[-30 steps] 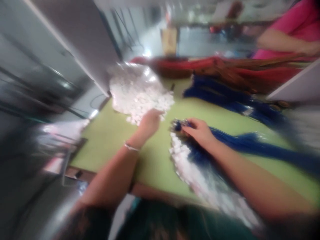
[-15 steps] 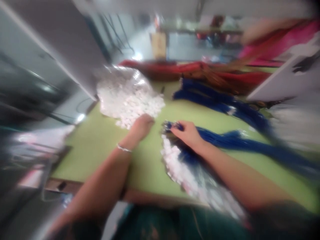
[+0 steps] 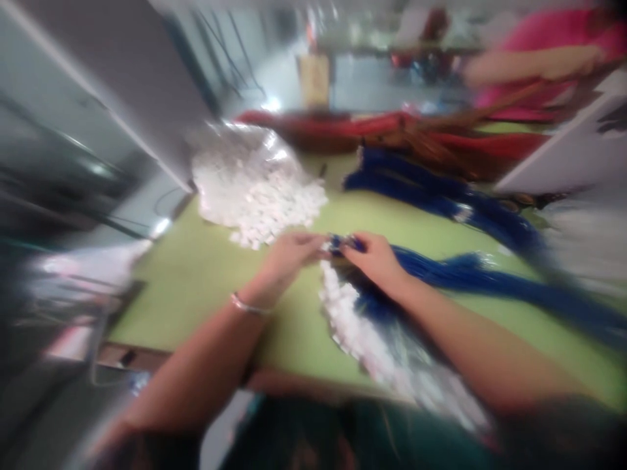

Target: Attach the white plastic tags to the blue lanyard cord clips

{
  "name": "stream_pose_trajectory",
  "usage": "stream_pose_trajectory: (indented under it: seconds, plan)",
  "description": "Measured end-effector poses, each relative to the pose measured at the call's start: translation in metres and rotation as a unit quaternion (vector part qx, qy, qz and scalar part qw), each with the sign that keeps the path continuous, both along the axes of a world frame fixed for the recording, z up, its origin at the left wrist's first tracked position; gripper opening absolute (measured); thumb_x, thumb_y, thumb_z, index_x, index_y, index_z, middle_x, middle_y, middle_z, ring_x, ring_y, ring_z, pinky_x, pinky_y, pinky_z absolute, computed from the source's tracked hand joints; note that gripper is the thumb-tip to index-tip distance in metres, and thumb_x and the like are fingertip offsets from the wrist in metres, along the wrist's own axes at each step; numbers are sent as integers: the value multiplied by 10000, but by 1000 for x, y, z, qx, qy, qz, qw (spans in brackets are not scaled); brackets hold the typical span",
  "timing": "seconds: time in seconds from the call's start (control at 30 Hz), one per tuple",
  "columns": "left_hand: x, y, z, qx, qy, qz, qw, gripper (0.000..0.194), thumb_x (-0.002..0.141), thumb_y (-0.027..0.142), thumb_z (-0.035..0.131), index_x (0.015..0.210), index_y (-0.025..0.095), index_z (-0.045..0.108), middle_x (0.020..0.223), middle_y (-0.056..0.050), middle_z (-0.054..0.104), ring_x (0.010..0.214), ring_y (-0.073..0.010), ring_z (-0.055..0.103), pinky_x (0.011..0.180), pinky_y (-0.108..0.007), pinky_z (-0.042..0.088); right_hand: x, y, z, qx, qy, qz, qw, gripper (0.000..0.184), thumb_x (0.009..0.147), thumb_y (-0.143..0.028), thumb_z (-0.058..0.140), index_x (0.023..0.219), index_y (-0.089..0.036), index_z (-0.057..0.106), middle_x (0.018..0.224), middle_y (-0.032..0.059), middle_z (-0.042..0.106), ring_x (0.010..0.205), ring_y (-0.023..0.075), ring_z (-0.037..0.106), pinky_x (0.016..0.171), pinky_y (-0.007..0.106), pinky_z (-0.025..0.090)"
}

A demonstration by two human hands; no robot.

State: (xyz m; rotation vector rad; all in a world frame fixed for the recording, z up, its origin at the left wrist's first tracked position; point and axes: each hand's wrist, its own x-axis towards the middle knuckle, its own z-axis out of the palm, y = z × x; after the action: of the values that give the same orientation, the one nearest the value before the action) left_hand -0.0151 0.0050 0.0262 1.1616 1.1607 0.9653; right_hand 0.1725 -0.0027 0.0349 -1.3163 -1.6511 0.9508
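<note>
The picture is smeared by motion. My right hand (image 3: 375, 258) is closed on the end of a bundle of blue cords (image 3: 490, 277) that runs right across the green table (image 3: 206, 274). My left hand (image 3: 291, 251), a bracelet on its wrist, has its fingers pinched together right next to that cord end, touching it; what they hold is too blurred to name. Just beyond my left hand lies a heap of small white pieces (image 3: 259, 189) spilling from a clear bag. Under my right forearm lies a row of white pieces (image 3: 362, 333) on blue cords.
More blue cords (image 3: 421, 186) and red cords (image 3: 372, 127) lie at the back of the table. A person in a pink top (image 3: 539, 46) sits at the far right. A white board (image 3: 563, 160) leans at the right. A grey wall panel (image 3: 122, 78) stands at the left.
My left hand has left the heap of white pieces and moved right to meet my right hand at the blue cord end. The right hand has barely moved.
</note>
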Motion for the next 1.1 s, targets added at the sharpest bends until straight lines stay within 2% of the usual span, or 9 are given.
stream_pose_trajectory:
  seconds: [0.1,0.2,0.43,0.6,0.8,0.97,1.1]
  plan:
    - [7,-3,0,-25,-65,-38,997,296,705,325,751,912,114,760,860,-112,737,778,-149,664,810,-310,523,1,0,-2,-2,-10,7,1000,143,707,-287,607,654,-155,608,625,-10,582,608,120,488,570,230,390]
    - [8,-3,2,-23,-86,-51,995,285,670,262,779,919,124,763,867,-101,739,816,-149,661,845,-307,514,2,0,-3,-13,-23,26,999,145,713,-286,604,666,-151,626,617,-9,586,608,126,499,563,229,390]
    - [6,-2,0,-90,-93,-43,991,258,714,314,762,880,117,744,731,-82,716,630,-102,620,621,-233,474,4,-2,2,0,2,7,1000,165,704,-300,596,620,-162,564,592,-28,520,583,104,444,544,221,360]
    - [11,-2,-6,-82,-99,-32,991,227,739,332,743,771,111,706,723,-69,699,625,-88,605,631,-223,460,4,-3,1,18,3,8,1000,133,689,-268,585,610,-174,533,592,-33,510,585,100,436,548,220,349]
    - [15,-5,-4,-84,-94,-56,990,203,770,327,715,770,126,689,674,-32,649,585,-73,553,580,-217,424,4,-5,-2,50,-14,-5,999,107,696,-235,564,615,-186,514,598,-33,523,588,108,450,567,231,362]
    - [17,-5,-4,-90,-139,-33,986,134,790,220,688,713,113,663,568,3,588,500,-40,483,506,-177,373,4,-7,-10,99,-71,14,992,14,682,-194,565,671,-186,567,652,-14,607,619,126,514,609,237,388]
    - [19,-4,-5,-102,-148,-5,984,129,791,169,684,688,110,634,548,-1,606,485,-41,521,512,-160,403,4,-8,-15,127,-89,9,988,27,667,-167,572,680,-189,582,672,-8,638,626,132,540,621,242,395]
